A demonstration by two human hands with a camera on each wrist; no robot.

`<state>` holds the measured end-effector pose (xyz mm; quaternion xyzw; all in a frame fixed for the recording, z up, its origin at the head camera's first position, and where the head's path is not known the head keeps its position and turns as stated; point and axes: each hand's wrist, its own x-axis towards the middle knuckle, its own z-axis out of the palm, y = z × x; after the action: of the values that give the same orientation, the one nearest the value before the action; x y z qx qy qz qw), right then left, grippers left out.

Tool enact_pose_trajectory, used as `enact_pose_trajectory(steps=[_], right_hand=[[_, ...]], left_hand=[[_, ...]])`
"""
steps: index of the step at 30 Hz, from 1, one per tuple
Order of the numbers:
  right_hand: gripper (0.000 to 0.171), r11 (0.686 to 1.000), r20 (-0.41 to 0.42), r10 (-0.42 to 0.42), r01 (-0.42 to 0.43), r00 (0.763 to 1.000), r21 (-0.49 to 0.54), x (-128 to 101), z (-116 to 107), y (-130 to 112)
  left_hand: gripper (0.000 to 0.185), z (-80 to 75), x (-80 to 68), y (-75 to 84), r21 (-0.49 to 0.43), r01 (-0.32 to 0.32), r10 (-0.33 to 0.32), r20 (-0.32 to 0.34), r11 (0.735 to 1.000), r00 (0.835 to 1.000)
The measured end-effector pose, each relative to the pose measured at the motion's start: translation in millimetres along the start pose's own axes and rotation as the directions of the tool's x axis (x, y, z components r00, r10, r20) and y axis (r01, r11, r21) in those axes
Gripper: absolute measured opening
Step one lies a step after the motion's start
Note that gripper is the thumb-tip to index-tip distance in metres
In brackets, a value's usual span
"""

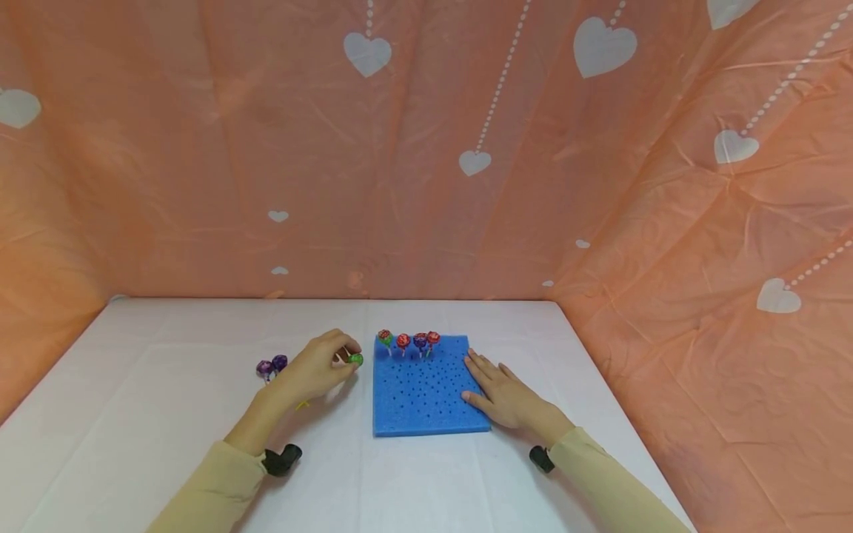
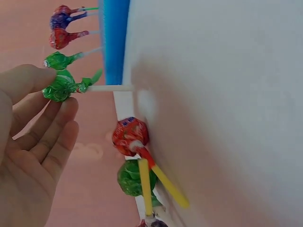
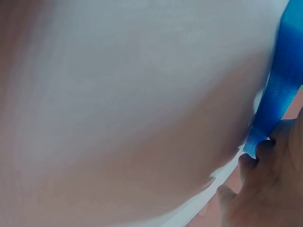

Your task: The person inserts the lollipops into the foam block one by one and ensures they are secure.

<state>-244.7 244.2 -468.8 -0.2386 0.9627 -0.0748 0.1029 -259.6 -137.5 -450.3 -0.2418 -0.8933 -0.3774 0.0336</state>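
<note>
My left hand (image 1: 318, 366) pinches a green-wrapped lollipop (image 1: 356, 359) by its head, just left of a blue foam board (image 1: 426, 418). In the left wrist view, the white stick of this green lollipop (image 2: 61, 87) points down at the table. Several lollipops stand in a row along the board's far edge: a green one (image 1: 385, 337) at the left, then a red one (image 1: 403, 341), a purple one (image 1: 420, 340) and another red one (image 1: 433, 337). Small holes dot the board's top. My right hand (image 1: 503, 396) rests with extended fingers on the board's right edge.
Loose lollipops lie on the white table (image 1: 166, 444) around my left forearm, including purple ones (image 1: 264, 368). The left wrist view shows a red one (image 2: 130, 135) with a yellow stick and a green one (image 2: 130, 177). An orange curtain (image 1: 426, 222) encloses the table's back and sides.
</note>
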Motion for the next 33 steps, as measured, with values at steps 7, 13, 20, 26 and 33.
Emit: enact_pose_trajectory(steps=[7,13,20,26,33], right_hand=[[0.080,1.000,0.004,0.002,-0.002,1.000,-0.002,0.7,1.2,1.3],[0.081,1.000,0.004,0.004,-0.004,1.000,-0.008,1.4,1.2,1.8],[0.081,1.000,0.009,0.002,-0.002,1.000,-0.007,0.9,0.4,1.7],[0.080,1.000,0.005,0.007,-0.007,1.000,-0.006,0.4,0.4,1.0],[0.081,1.000,0.012,0.007,-0.007,1.000,-0.013,0.8,0.9,1.8]], left_hand=[[0.023,3.1,-0.3,7.1,-0.028,-0.085,0.082,-0.100,0.996,0.992],[0.023,6.8,4.9,13.7,-0.045,-0.118,0.110,-0.156,0.992,0.982],[0.023,8.3,10.8,27.8,-0.078,-0.140,0.123,-0.196,0.987,0.973],[0.022,13.2,15.8,37.3,-0.104,-0.149,0.126,-0.203,0.983,0.971],[0.022,18.3,25.3,47.5,-0.128,-0.191,0.161,-0.211,0.973,0.964]])
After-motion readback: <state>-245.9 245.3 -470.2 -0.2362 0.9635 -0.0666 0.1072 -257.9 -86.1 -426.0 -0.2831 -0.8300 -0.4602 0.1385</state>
